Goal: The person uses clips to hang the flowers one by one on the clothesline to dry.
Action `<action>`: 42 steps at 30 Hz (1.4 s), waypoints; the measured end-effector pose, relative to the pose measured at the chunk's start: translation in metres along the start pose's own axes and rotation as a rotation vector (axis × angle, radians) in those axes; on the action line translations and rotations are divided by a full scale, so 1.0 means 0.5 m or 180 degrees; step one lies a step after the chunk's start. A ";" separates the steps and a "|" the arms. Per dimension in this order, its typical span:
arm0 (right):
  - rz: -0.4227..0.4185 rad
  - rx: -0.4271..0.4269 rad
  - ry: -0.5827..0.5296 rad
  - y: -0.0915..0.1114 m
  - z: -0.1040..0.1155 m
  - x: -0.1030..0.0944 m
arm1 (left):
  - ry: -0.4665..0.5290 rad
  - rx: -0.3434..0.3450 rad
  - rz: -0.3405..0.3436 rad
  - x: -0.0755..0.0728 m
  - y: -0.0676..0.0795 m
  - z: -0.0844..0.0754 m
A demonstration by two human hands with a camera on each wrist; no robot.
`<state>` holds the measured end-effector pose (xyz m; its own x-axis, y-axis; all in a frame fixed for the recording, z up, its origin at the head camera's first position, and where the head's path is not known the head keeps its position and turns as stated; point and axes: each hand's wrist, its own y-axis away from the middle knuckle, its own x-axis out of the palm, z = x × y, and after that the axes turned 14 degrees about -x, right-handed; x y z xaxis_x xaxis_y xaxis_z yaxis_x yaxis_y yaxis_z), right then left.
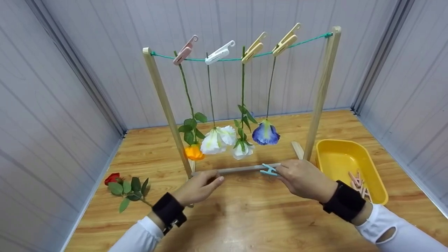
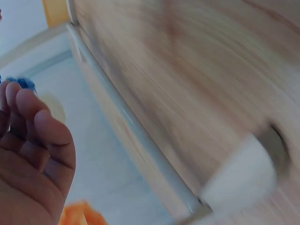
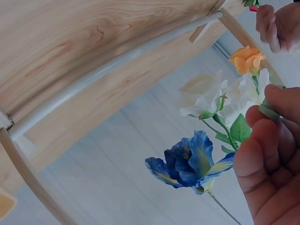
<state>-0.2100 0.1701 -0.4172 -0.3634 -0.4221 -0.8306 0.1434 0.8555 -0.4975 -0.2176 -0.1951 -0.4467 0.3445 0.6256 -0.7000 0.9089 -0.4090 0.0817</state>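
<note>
My right hand [image 1: 308, 178] pinches a light blue clothespin [image 1: 269, 170] by one end, in front of the frame's lower bar [image 1: 241, 169]. In the right wrist view a bit of that clothespin [image 3: 268, 111] shows between thumb and finger. My left hand [image 1: 201, 187] holds nothing, its fingers loosely bent near the bar's left end. Above hang an orange flower [image 1: 194, 152], a white flower [image 1: 218, 140], a smaller white flower [image 1: 243, 149] and a blue-purple flower [image 1: 266, 133], heads down. Pink [image 1: 183, 55], white [image 1: 217, 55] and yellow clothespins [image 1: 252, 52] clip their stems to a green cord [image 1: 233, 59].
Wooden posts [image 1: 162, 94] stand at both ends of the cord. A red rose [image 1: 112, 178] with leaves lies on the table at the left. To the right sits a yellow bin [image 1: 327, 164] with pink clothespins [image 1: 356, 179] inside. Panelled walls [image 1: 105, 21] enclose the table.
</note>
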 end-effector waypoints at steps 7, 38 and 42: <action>0.0047 0.0044 -0.0021 0.009 0.001 -0.001 | -0.0464 -0.0233 0.0093 -0.071 0.038 0.072; 0.0119 0.0016 0.0089 0.023 0.003 0.000 | -0.2174 -0.1054 0.0312 -0.155 0.136 0.223; 0.0102 0.0023 0.0069 0.023 0.002 0.001 | -0.2206 -0.0866 0.0207 -0.152 0.134 0.228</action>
<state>-0.2075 0.1794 -0.4238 -0.3783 -0.3877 -0.8406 0.1620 0.8663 -0.4725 -0.2097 -0.3458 -0.4689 0.2542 0.0067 -0.9671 0.9488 -0.1959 0.2480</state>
